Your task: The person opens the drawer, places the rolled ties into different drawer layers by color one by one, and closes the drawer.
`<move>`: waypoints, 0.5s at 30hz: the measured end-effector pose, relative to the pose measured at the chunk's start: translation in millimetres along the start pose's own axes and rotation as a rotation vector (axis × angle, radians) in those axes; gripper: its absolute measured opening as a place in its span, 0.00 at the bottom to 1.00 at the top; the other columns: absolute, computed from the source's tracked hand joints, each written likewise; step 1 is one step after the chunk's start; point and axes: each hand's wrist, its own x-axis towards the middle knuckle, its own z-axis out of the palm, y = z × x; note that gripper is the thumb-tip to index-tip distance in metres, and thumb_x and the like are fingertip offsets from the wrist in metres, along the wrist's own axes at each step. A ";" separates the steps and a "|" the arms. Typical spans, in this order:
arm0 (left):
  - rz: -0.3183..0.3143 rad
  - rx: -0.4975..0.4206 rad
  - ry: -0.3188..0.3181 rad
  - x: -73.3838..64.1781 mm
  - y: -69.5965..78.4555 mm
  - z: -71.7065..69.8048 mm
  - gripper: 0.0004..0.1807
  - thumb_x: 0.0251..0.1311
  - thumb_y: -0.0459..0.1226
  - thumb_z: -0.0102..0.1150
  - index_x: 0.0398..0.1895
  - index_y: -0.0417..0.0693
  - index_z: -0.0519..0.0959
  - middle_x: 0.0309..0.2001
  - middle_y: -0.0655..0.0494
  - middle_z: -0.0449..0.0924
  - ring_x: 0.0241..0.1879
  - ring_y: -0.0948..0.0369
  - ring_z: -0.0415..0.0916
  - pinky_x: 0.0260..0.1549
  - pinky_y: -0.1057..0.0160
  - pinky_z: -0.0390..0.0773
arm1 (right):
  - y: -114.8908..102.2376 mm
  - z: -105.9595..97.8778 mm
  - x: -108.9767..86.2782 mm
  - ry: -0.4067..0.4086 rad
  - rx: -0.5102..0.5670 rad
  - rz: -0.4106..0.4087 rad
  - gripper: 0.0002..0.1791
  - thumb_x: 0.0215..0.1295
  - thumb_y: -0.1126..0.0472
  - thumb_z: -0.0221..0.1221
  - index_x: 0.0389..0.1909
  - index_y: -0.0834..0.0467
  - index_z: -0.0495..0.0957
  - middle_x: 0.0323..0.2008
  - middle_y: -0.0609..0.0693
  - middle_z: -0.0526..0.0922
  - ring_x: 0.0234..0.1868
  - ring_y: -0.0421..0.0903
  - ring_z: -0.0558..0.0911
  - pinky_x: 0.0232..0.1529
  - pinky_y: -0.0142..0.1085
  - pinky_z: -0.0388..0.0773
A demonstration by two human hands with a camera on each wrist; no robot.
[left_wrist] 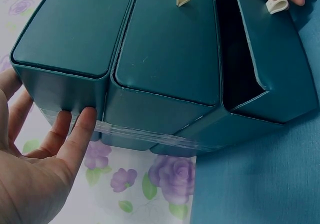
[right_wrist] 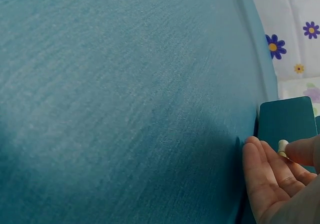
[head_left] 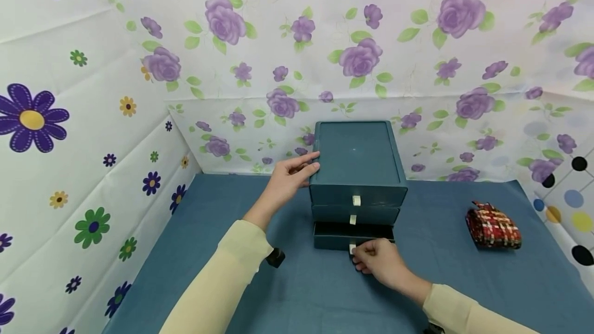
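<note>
A dark teal box of three stacked drawers [head_left: 357,153] stands on the table against the back wall. Its bottom drawer [head_left: 331,242] is pulled partway out, and the dark inside shows in the left wrist view. My right hand [head_left: 381,262] pinches the cream pull tab [right_wrist: 283,147] of that drawer between thumb and fingers. The upper two drawers are closed, each with its own cream tab [head_left: 356,200]. My left hand [head_left: 290,175] rests its extended fingertips against the left side of the box, near the top drawer.
A rolled red, black and cream woven cloth bundle [head_left: 494,227] lies on the right of the blue tablecloth [head_left: 306,298]. Flower-printed sheeting [head_left: 260,61] rises behind and at the left. Clear tape [left_wrist: 145,134] runs along the side of the box.
</note>
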 end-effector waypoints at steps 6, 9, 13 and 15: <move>0.002 0.001 -0.002 -0.9 0.8 0.5 0.24 0.64 0.50 0.54 0.63 0.63 0.71 0.49 0.55 0.75 0.52 0.60 0.73 0.48 0.56 0.79 | 1.1 1.5 -3.8 -0.010 -0.007 -0.005 0.13 0.64 0.55 0.58 0.37 0.61 0.85 0.30 0.53 0.86 0.30 0.47 0.85 0.29 0.37 0.82; 0.001 0.003 -0.001 -0.4 0.2 0.7 0.24 0.63 0.50 0.54 0.63 0.63 0.71 0.49 0.55 0.75 0.52 0.60 0.73 0.48 0.57 0.79 | 0.7 2.7 -5.1 -0.007 -0.013 -0.001 0.13 0.64 0.54 0.58 0.37 0.61 0.85 0.30 0.52 0.85 0.29 0.46 0.85 0.29 0.37 0.82; 0.000 0.001 0.000 -0.4 0.1 0.6 0.24 0.63 0.51 0.54 0.63 0.64 0.71 0.50 0.55 0.75 0.52 0.60 0.73 0.48 0.57 0.79 | 0.5 4.2 -6.8 -0.007 -0.025 0.004 0.13 0.63 0.54 0.59 0.36 0.60 0.85 0.29 0.52 0.85 0.28 0.46 0.84 0.29 0.37 0.82; 0.000 -0.001 -0.002 -0.5 0.3 0.4 0.24 0.63 0.50 0.54 0.63 0.64 0.71 0.50 0.55 0.75 0.52 0.60 0.73 0.48 0.57 0.79 | 0.6 4.8 -7.9 -0.012 -0.024 0.005 0.13 0.63 0.54 0.59 0.36 0.60 0.85 0.29 0.52 0.86 0.28 0.46 0.85 0.29 0.37 0.82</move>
